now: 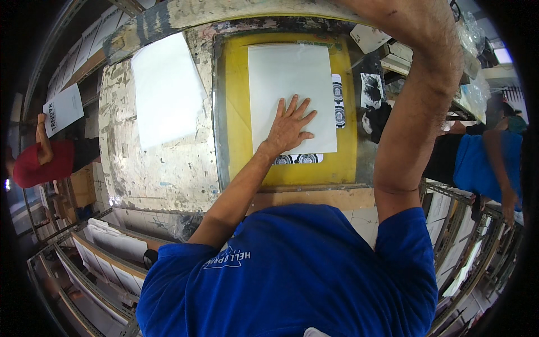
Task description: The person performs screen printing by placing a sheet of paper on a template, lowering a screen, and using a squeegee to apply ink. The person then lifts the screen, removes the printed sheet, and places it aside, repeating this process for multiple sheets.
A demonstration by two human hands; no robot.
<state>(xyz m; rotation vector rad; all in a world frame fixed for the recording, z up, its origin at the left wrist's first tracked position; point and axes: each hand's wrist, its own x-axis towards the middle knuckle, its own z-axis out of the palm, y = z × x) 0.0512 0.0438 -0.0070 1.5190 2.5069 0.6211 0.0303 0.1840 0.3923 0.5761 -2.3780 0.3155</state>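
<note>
My left hand (289, 128) lies flat with fingers spread on a white sheet of paper (292, 70). The sheet rests over a yellow screen-like panel (236, 129) set in a dark frame. Black-and-white printed patterns show past the sheet's right edge (338, 101) and under its lower edge (306, 159). My right forearm (418, 106) reaches up and bends toward the top edge of the picture, where its hand is cut off from sight.
Left of the panel, more white paper (165, 90) lies on a paint-flecked table (120, 174). Ink-smeared paper (370, 90) and a black rag (377, 121) lie to the right. Metal racks hold stacked sheets (115, 241). A red-shirted person (48, 160) holds a printed sheet; blue clothing (485, 163) shows far right.
</note>
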